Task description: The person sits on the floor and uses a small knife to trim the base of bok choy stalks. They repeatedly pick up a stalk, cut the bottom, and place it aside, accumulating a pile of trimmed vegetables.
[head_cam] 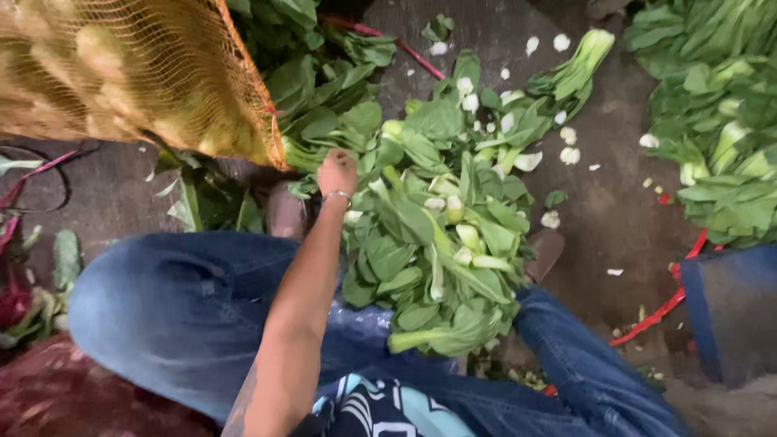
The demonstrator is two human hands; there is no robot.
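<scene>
At the far left, a dark red heap [48,396] fills the lower corner, with a few loose leaves and a thin red cord [32,174] on the grey floor [615,218] above it. Over the upper left hangs an orange mesh sack [137,73] stuffed with pale, rounded produce; its lower corner ends just above and to the left of the one hand in view.

That hand [337,172], at the end of a bare forearm with a thin bracelet [338,194] at the wrist, reaches forward between the person's knees in blue jeans [178,316]. Which of the two hands it is cannot be told for sure. It is seen from the back, fingers curled down into the leaves; how tightly it is closed, and whether it has hold of a stalk, cannot be told. No other hand shows.

The hand rests on the left edge of a pile of bok choy [445,235], green leaves and pale stems heaped on the floor between the person's feet. Most of the pile lies to the right of the hand and toward the person; darker greens [316,81] lie just beyond it, under the sack.

Right of the pile is a strip of bare floor dotted with white stem trimmings [569,154], and one single bok choy [575,73] lying apart near the top. Further right, a second heap of greens [720,121] runs along the edge, with a red strap [672,299] and a blue container [732,311] below it.
</scene>
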